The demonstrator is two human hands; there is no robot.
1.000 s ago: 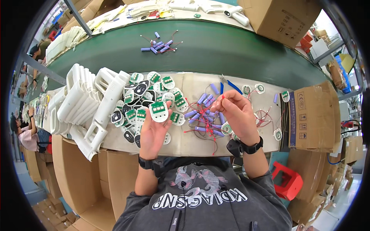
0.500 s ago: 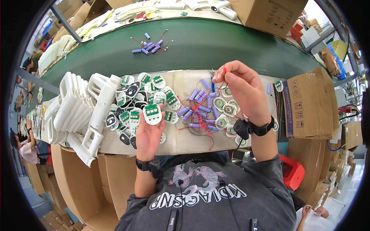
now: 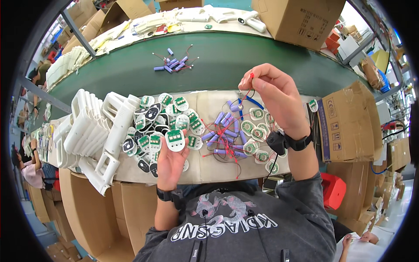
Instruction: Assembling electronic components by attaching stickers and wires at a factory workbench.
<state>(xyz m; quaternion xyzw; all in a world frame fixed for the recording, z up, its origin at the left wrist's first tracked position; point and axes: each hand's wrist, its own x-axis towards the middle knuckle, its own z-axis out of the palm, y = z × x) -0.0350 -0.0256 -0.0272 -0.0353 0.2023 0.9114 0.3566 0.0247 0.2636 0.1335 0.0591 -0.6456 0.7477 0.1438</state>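
Observation:
My left hand (image 3: 171, 162) holds a white oval panel (image 3: 176, 140) with a green circuit board and white sockets facing up. Above the bench's far edge, my right hand (image 3: 277, 94) pinches a small red connector (image 3: 252, 76) between thumb and forefinger. Red and black wires hang from that connector toward the purple battery cells (image 3: 226, 126); which cell they join is hard to make out. Beside my left hand lies a heap of similar panels (image 3: 152, 112), some with their black faces up. Below my right hand, several white oval parts with round centres (image 3: 251, 147) lie scattered.
White plastic housings (image 3: 83, 126) are stacked at the left. A blue-handled tool (image 3: 253, 103) lies behind the cells. Farther off, a green conveyor belt (image 3: 131, 67) carries another bunch of purple cells (image 3: 173, 64). Cardboard boxes (image 3: 351, 126) stand at the right.
The whole view has shifted, with the bench lower in the picture. My right hand has moved slightly farther out over the bench, uncovering more of the blue-handled tool. Both hands keep their holds.

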